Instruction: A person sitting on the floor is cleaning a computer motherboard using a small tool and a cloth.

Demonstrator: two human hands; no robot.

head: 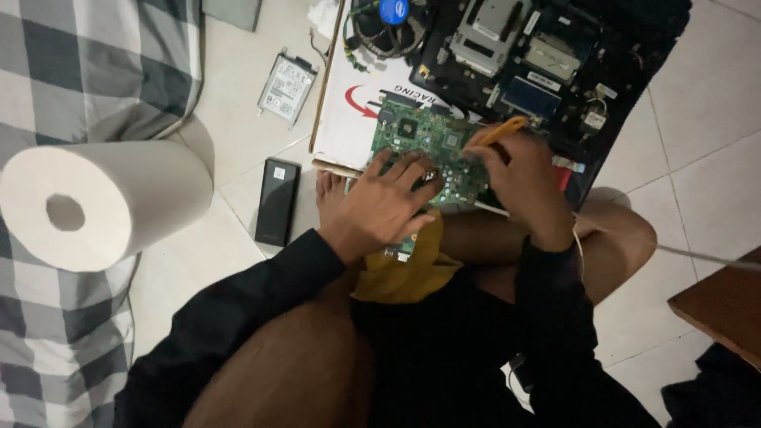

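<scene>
Green circuit board lies under left hand, opened laptop just beyond.

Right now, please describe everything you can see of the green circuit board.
The green circuit board is flat and rectangular, studded with small chips and solder points. It lies tilted across the person's lap and a white cardboard sheet. The left hand presses flat on it; the right hand holds an orange-handled tool over it.
</scene>
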